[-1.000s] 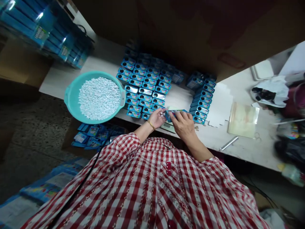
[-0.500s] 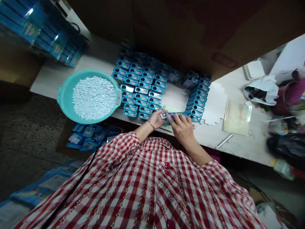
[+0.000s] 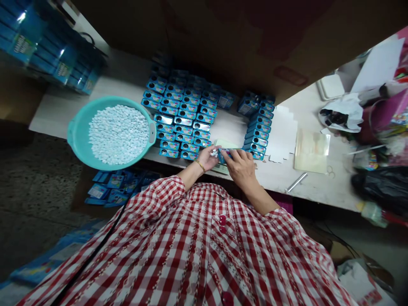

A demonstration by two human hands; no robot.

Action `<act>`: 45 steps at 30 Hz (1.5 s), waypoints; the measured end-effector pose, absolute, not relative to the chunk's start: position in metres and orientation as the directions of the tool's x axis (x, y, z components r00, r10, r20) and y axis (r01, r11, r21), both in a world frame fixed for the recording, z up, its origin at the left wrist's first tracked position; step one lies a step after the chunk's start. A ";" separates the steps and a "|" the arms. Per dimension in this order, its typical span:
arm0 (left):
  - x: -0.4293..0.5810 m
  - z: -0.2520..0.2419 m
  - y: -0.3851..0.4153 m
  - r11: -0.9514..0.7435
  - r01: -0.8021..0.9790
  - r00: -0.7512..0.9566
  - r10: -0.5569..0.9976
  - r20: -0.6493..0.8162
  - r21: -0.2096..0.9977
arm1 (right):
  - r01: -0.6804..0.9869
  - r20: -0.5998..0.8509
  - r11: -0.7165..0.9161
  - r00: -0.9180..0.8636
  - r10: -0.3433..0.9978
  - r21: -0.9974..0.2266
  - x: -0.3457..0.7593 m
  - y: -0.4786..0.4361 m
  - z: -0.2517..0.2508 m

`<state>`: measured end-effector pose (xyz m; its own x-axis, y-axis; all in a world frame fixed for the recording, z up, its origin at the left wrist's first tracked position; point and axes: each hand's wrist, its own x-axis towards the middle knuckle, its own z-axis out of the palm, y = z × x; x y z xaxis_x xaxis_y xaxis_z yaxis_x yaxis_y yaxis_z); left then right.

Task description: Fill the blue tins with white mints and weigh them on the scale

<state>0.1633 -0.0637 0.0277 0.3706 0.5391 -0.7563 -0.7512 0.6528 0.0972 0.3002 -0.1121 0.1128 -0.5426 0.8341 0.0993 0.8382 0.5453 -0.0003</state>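
Note:
My left hand (image 3: 207,159), with a gold bracelet at the wrist, is cupped around several small white candies (image 3: 214,152). Just to its right, my right hand (image 3: 241,166) grips a small blue box (image 3: 223,155), one end of it close against the candies. The right fingers cover much of that box. Rows of similar blue boxes with dark round openings (image 3: 184,138) stand to the left of my hands. Another column of blue boxes (image 3: 256,138) stands to the right. Partly under my hands lies a pale green flat piece (image 3: 223,144).
A turquoise basin (image 3: 78,148) full of white candies stands at the table's left edge. Below it, a carton holds blue packs (image 3: 116,182). A large cardboard box (image 3: 223,46) rises behind. To the right are white paper (image 3: 283,131), a metal tube (image 3: 297,182) and a plastic bag (image 3: 347,110).
The view has shifted slightly, so most things sit further left. Both hands remain together, and the blue box looks more tilted against the left hand's candies.

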 end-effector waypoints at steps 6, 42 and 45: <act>0.161 0.027 -0.063 0.648 -0.757 0.351 0.513 -0.783 0.085 | 0.881 0.136 0.433 -0.414 0.900 -0.190 0.321 -0.111 0.093; 0.097 0.050 -0.097 0.603 -0.767 0.158 0.511 -0.845 0.222 | 0.601 0.313 0.057 0.330 0.890 -0.797 0.367 -0.131 0.038; 0.098 0.051 -0.097 0.609 -0.763 0.147 0.490 -0.859 0.217 | 0.592 0.266 0.061 0.265 0.927 -0.803 0.365 -0.129 0.035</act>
<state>0.0980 -0.0971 0.0511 0.1465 0.4901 -0.8593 -0.7629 0.6089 0.2172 0.3652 -0.1294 0.0351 0.2652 0.9267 0.2663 0.5924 0.0613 -0.8033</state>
